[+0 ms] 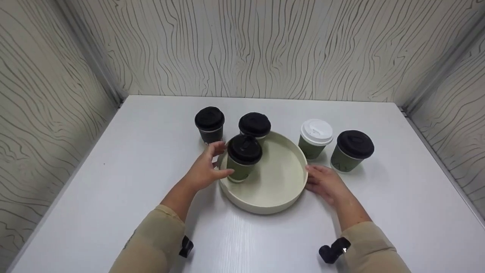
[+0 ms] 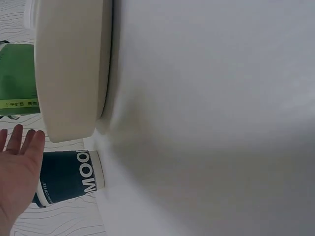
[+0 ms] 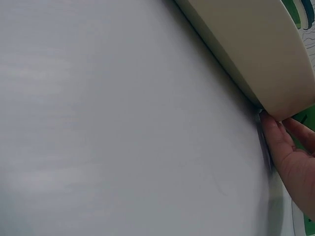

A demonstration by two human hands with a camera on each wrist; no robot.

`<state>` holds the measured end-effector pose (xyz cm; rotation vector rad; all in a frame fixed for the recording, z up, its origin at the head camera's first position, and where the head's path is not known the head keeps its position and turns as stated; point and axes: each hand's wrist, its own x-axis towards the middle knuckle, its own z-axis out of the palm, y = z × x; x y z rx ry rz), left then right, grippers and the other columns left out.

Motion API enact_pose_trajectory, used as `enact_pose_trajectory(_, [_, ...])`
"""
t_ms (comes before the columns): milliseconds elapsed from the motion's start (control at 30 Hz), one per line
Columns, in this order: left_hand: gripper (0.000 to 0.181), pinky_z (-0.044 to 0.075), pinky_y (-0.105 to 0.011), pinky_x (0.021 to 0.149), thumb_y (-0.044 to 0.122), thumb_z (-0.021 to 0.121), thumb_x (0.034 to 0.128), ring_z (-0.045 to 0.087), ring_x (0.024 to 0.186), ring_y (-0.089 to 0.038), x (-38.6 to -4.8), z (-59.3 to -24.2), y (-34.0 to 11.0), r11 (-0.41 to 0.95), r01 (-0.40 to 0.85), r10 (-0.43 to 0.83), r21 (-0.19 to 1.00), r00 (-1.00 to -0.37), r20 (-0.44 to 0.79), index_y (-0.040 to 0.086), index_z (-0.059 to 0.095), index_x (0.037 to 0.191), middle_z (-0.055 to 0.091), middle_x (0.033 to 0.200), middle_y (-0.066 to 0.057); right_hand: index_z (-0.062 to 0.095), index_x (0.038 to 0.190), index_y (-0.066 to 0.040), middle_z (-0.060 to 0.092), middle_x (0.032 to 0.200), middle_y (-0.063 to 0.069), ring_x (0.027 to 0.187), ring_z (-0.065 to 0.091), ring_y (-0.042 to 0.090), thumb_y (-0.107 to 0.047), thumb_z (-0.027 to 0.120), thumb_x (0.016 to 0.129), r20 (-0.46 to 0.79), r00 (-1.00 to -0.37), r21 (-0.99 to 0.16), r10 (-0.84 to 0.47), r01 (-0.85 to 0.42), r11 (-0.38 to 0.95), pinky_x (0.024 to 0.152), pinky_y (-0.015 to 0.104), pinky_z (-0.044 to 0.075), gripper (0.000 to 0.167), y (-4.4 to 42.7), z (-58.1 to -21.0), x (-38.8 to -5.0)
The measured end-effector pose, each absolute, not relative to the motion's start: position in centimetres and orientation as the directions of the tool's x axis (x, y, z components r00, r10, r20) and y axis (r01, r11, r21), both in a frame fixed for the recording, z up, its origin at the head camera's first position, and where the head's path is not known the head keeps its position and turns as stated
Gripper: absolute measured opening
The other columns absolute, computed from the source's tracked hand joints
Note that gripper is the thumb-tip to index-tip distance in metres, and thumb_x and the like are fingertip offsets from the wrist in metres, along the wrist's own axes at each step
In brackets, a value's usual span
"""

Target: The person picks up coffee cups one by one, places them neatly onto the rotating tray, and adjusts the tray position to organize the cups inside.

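A round cream tray [image 1: 282, 170] sits on the white table. Inside its left part stands a green paper cup [image 1: 239, 170] with a black lid, upright. My left hand [image 1: 204, 170] is beside this cup at the tray's left rim, its thumb and fingers spread around the cup's side. In the left wrist view, the left hand [image 2: 19, 172] has extended fingers, near a dark cup [image 2: 61, 174] with white lettering. My right hand [image 1: 326, 184] touches the tray's right side with its fingers; the right wrist view shows its fingertips [image 3: 269, 123] against the tray's lower edge.
Another black-lidded cup [image 1: 254, 124] is at the tray's far left rim, partly hidden. The dark cup [image 1: 210, 123] stands behind the left hand. Right of the tray are a white-lidded green cup [image 1: 314, 138] and a black-lidded green cup [image 1: 350, 151]. A patterned wall [image 1: 242, 49] borders the table's back.
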<state>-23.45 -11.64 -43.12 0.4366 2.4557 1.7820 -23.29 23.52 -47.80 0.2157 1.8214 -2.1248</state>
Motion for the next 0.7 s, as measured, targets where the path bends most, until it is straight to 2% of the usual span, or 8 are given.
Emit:
enact_pose_trajectory(267, [0.083, 0.039, -0.041, 0.099, 0.001, 0.079, 0.0665, 0.043, 0.121, -0.027, -23.5, -43.4, -12.0, 0.231, 0.182, 0.255, 0.956, -0.959, 0.121, 0.001, 0.032, 0.135, 0.045, 0.13, -0.014, 0.036, 0.124, 0.013, 0.064, 0.094, 0.012, 0.091, 0.062, 0.019, -0.021, 0.054, 0.093, -0.323, -0.932, -0.929, -0.163, 0.346, -0.133, 0.081, 0.033, 0.051, 0.051, 23.4, -47.7, -23.2])
enact_pose_trajectory(533, [0.085, 0.037, -0.037, 0.101, 0.008, 0.08, 0.0687, 0.04, 0.125, -0.021, -23.7, -43.3, -12.7, 0.284, 0.151, 0.264, 0.947, -0.962, 0.074, 0.008, 0.03, 0.138, 0.043, 0.133, -0.007, 0.038, 0.125, 0.012, 0.064, 0.096, 0.013, 0.093, 0.061, 0.019, -0.023, 0.055, 0.092, -0.328, -0.932, -0.927, -0.151, 0.349, -0.136, 0.08, 0.034, 0.052, 0.051, 23.5, -47.8, -23.3])
enact_pose_trajectory(700, [0.083, 0.037, -0.041, 0.101, 0.007, 0.08, 0.0687, 0.039, 0.125, -0.027, -23.8, -43.2, -13.1, 0.265, 0.163, 0.269, 0.95, -0.959, 0.089, 0.005, 0.032, 0.137, 0.042, 0.135, -0.013, 0.039, 0.124, 0.012, 0.064, 0.095, 0.012, 0.092, 0.062, 0.02, -0.022, 0.056, 0.092, -0.328, -0.931, -0.927, -0.158, 0.349, -0.137, 0.08, 0.034, 0.052, 0.05, 23.5, -47.8, -23.2])
